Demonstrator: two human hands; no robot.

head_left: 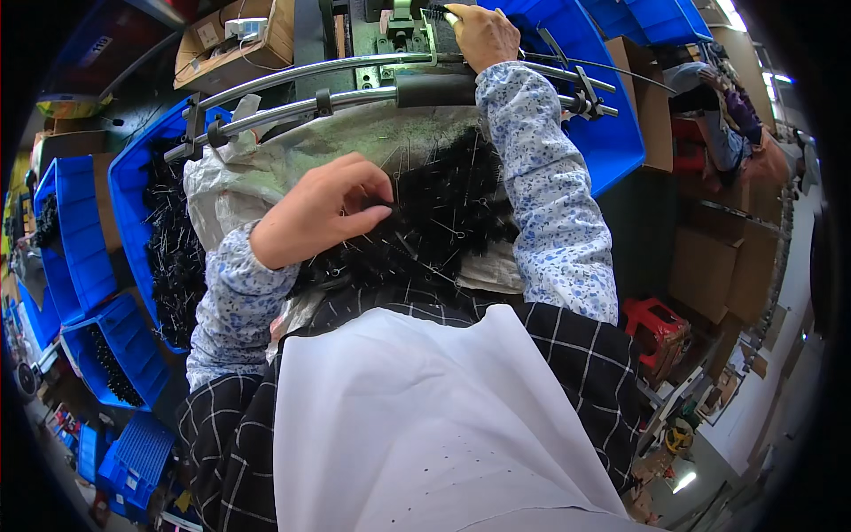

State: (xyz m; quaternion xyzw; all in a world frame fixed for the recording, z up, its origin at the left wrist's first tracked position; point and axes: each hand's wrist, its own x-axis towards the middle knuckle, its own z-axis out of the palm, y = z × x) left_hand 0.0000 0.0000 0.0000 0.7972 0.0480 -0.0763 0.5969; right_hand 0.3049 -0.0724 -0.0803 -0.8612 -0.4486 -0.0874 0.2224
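My right hand (486, 37) is closed at the machine (403, 35), gripping a small black-bristled brush (434, 12) whose bristles stick out to the left of my fingers. Over my lap, my left hand (326, 211) hovers with thumb and forefinger apart and nothing visible between them. Close by lies a heap of black wire brushes (456, 191) with thin metal stems, some ending in loops. The heap rests on a pale, stained cloth (310, 137) spread below the machine.
Curved metal rails (355, 97) with a dark padded section cross in front of the machine. A blue bin (128, 168) of brushes stands left, another blue bin (612, 133) right. A cardboard box (199, 66) sits at the back left, a red stool (654, 328) at right. Another person (731, 111) is far right.
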